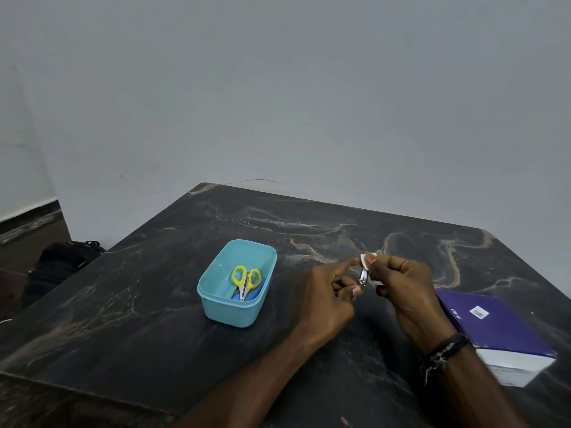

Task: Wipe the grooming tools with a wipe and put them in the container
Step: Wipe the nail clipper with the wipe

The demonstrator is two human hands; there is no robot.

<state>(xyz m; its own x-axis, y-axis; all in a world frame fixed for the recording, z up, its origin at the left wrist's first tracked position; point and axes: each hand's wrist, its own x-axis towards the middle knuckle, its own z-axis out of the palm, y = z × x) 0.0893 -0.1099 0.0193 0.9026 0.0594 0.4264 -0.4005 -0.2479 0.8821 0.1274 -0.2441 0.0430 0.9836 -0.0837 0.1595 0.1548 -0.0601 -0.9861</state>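
Both hands (367, 282) pinch the nail clipper (363, 278) between them.

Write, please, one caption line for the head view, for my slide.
Both hands wipe a nail clipper with a white wipe beside a blue container holding scissors.

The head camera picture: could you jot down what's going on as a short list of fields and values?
left hand: pinching the lower end of the nail clipper
right hand: pressing the white wipe on the clipper's top
container: turquoise, open, on the dark table
inside container: yellow-handled scissors, something blue beneath
nearby: purple box at right
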